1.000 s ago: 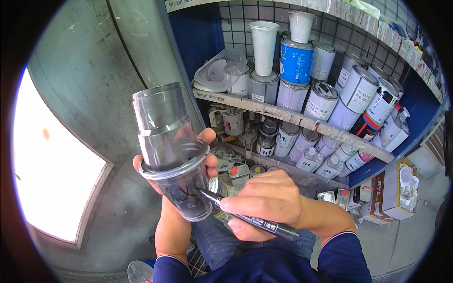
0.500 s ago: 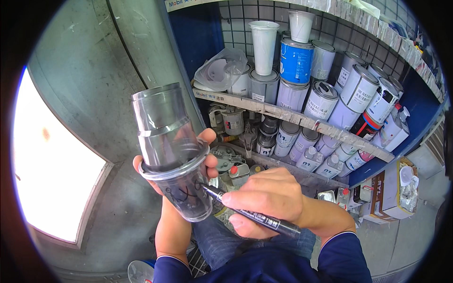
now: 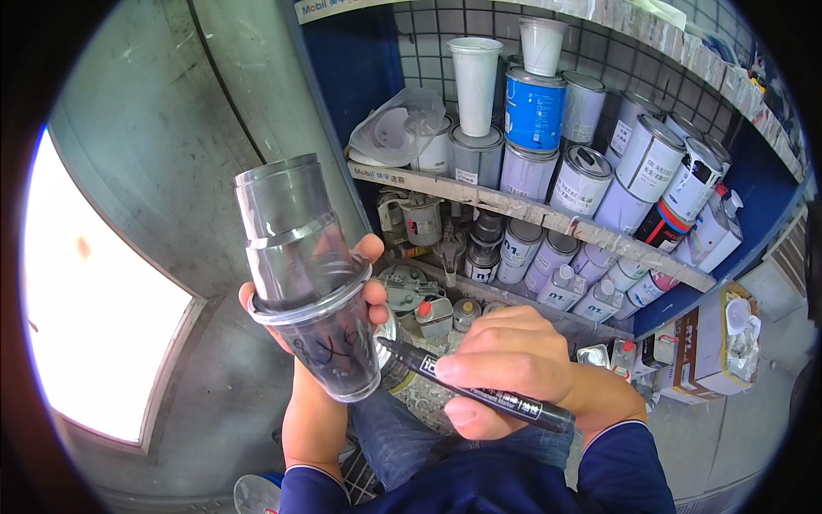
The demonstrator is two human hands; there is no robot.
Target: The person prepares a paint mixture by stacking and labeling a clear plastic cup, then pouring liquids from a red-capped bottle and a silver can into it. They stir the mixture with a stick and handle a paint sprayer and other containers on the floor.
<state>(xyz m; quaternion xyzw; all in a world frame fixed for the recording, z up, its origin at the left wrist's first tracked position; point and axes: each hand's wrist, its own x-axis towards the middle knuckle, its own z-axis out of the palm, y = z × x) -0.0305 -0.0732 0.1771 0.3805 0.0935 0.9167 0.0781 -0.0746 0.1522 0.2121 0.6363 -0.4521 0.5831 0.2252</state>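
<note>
My left hand is wrapped round a clear plastic cup with dark handwritten marks on its side. A second see-through cup sits upside down in its mouth, its base pointing up. Part of the left palm and some fingers are hidden behind the cups. Between the thumb and fingers of my right hand is a black marker pen. Its tip lies just right of the marked cup, apart from the wall.
Ahead stands a blue shelf unit with paint-spattered edges. It carries several paint tins, a blue tin and tall white cups. A cardboard box is on the floor at right. A grey wall panel rises at left.
My right hand has drawn the marker to the right, off the cup's side. The handwritten marks have turned slightly with the cup, and the cups have shifted a little left.
</note>
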